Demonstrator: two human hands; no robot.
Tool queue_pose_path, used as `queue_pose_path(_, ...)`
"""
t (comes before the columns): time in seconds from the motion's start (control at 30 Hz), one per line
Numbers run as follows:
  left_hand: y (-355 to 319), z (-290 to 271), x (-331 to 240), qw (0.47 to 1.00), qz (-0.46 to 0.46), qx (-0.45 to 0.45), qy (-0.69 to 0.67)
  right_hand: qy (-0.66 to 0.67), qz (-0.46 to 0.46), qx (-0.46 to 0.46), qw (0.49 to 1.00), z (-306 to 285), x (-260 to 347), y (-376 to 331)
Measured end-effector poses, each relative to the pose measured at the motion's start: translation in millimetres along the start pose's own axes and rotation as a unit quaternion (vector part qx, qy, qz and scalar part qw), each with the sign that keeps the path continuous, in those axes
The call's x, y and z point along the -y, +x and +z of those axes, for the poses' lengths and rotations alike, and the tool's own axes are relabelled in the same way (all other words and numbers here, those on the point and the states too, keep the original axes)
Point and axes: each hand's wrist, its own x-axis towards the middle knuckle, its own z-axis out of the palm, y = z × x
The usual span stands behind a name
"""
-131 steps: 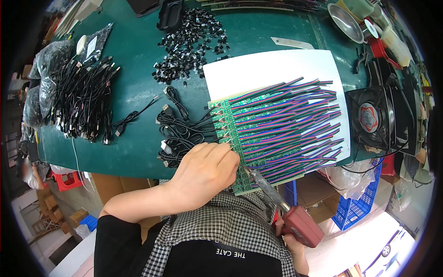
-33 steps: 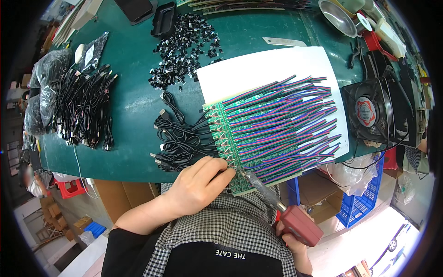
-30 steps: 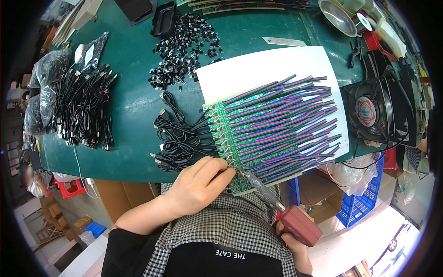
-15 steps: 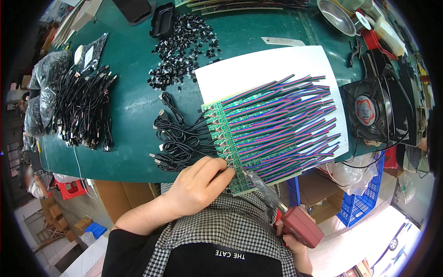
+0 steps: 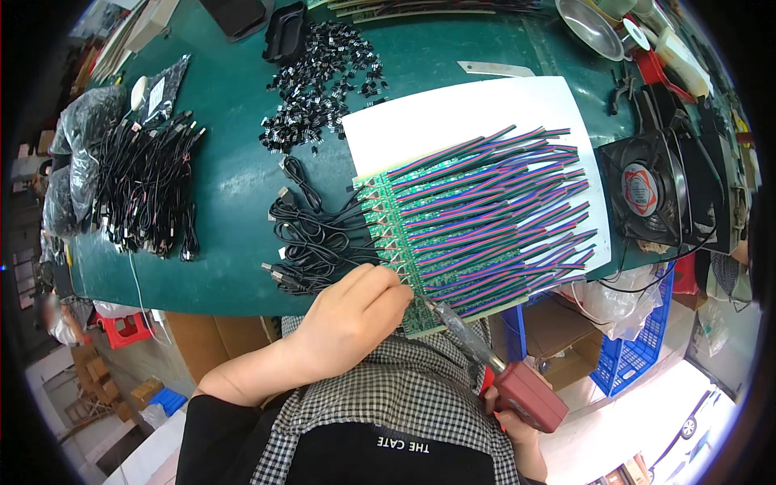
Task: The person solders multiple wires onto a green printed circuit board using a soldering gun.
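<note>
Little is changed from half a second earlier: the left hand [image 5: 356,311] is kept at the lower centre of the frame, fingers curled narrowly and pinched on a thin black wire at the near edge of the green circuit strip panel [image 5: 404,242]. One soldering iron [image 5: 485,360] is gripped in the right hand [image 5: 509,420] at the lower right, fingers closed round its red handle, its tip held at the panel's lower left corner. One white sheet [image 5: 453,121] is seen under the panel. One black fan [image 5: 647,190] is placed at the right. Two heaps of black cables [image 5: 145,186] are seen; their count cannot be told.
</note>
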Motion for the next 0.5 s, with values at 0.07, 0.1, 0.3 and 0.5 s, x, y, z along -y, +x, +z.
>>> queue_pose_path(0.07,1.9,0.4,-1.4,0.999,-0.027,0.003,-0.022,0.090,0.013,-0.043,0.995,3.7,3.2,0.3)
queue_pose_path(0.1,2.6,1.1,-1.7,0.999,-0.036,0.005,-0.021,0.089,0.014,-0.042,0.995,4.6,4.6,1.6)
queue_pose_path(0.3,3.4,2.8,-4.8,0.998,-0.062,0.010,-0.010,0.031,0.006,-0.035,0.999,0.9,-4.4,-0.9)
queue_pose_path(0.5,5.2,2.7,-5.6,0.998,-0.062,0.011,-0.005,-0.012,-0.049,0.005,0.999,-3.3,-1.6,7.7)
